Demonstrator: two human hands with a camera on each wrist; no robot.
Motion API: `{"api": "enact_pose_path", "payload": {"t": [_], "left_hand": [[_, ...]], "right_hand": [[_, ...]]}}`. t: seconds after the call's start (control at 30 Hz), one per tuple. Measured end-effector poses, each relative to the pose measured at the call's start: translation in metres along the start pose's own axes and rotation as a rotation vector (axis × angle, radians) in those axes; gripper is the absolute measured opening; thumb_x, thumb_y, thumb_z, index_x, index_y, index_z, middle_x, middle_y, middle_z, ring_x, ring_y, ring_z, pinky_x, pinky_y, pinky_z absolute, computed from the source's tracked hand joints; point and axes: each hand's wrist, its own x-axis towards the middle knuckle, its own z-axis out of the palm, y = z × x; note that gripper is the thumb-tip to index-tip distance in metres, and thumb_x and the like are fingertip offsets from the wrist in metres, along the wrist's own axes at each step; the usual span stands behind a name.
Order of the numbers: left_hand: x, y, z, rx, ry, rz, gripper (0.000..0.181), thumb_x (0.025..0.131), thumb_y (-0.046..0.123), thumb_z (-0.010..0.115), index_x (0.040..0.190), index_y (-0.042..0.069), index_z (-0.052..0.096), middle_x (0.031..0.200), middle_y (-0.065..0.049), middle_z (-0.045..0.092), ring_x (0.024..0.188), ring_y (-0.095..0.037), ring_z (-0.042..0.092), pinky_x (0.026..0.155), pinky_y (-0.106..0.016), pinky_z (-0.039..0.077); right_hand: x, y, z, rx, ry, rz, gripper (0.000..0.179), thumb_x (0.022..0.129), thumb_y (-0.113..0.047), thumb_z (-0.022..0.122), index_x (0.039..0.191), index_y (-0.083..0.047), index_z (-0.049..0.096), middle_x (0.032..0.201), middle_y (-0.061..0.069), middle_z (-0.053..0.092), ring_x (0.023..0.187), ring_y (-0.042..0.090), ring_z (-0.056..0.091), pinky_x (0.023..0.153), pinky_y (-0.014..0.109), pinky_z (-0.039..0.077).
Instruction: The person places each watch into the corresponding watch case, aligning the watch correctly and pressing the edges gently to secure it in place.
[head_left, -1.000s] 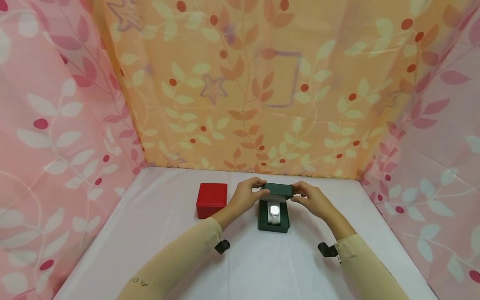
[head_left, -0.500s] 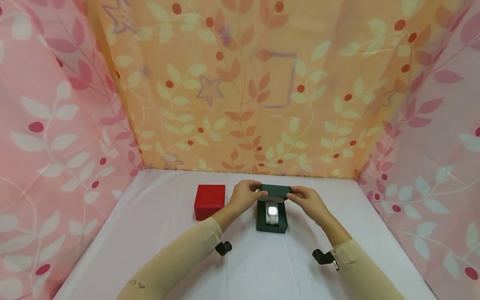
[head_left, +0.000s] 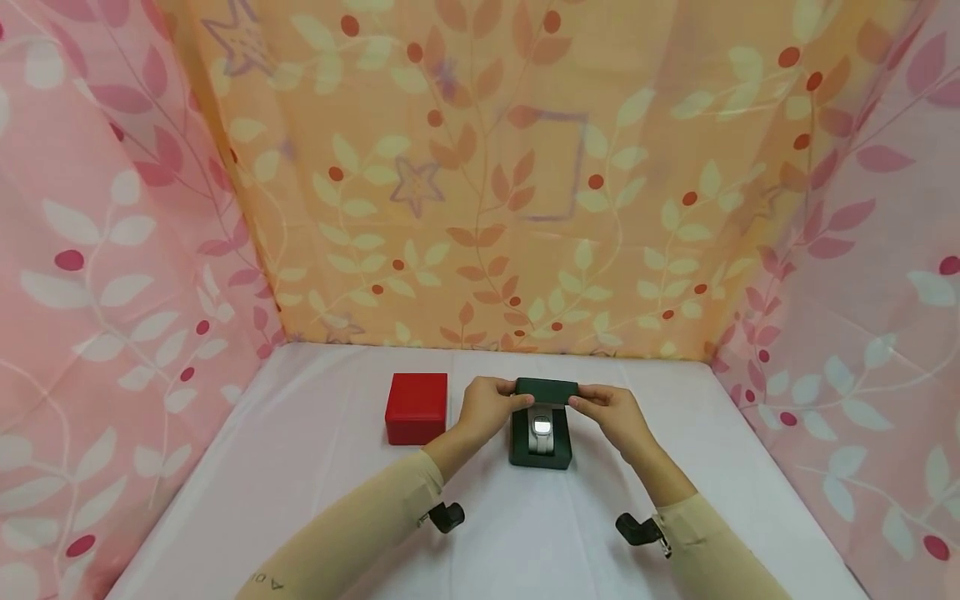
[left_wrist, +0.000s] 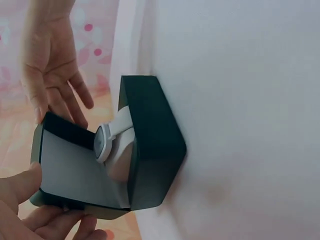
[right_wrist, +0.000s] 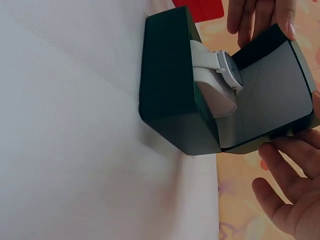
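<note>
A dark green watch box stands on the white cloth, its hinged lid raised and tilted forward over the base. Inside, a white-strapped watch sits round a pale cushion. My left hand pinches the lid's left end, thumb in front and fingers behind. At the right end, my right hand pinches the lid the same way. The lid's grey lining shows in the left wrist view. Both wrist views show the watch's side; its dial is glare-washed in the head view.
A closed red box stands left of the green one, close to my left forearm. White cloth covers the table. A patterned orange curtain rises behind, with pink curtains at both sides.
The lid has tipped lower toward the base, hiding most of the lining in the head view. My right hand has moved in onto the lid's right corner. The head view has shifted slightly.
</note>
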Motion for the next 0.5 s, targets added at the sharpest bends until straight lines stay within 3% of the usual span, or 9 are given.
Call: {"api": "enact_pose_path", "payload": {"t": [0.2,0.5], "left_hand": [[-0.005,-0.005,0.0,-0.028,0.013,-0.001,0.045,0.085,0.03,0.085,0.122,0.007,0.075,0.118,-0.005,0.076,0.118,-0.026,0.067,0.098,-0.044,0.057],[-0.013,-0.009,0.005,-0.033,0.016,-0.002,0.047,0.085,0.028,0.085,0.125,0.006,0.074,0.125,-0.006,0.073,0.129,-0.027,0.062,0.105,-0.045,0.052]], "right_hand": [[-0.003,0.0,0.002,-0.002,0.008,0.001,0.057,0.092,-0.032,0.078,0.133,0.004,0.065,0.124,0.019,0.071,0.117,0.029,0.068,0.101,0.043,0.054],[-0.01,0.003,0.005,-0.006,0.03,0.03,0.054,0.089,-0.029,0.082,0.131,0.002,0.067,0.121,0.017,0.073,0.114,0.029,0.07,0.1,0.043,0.055]]}}
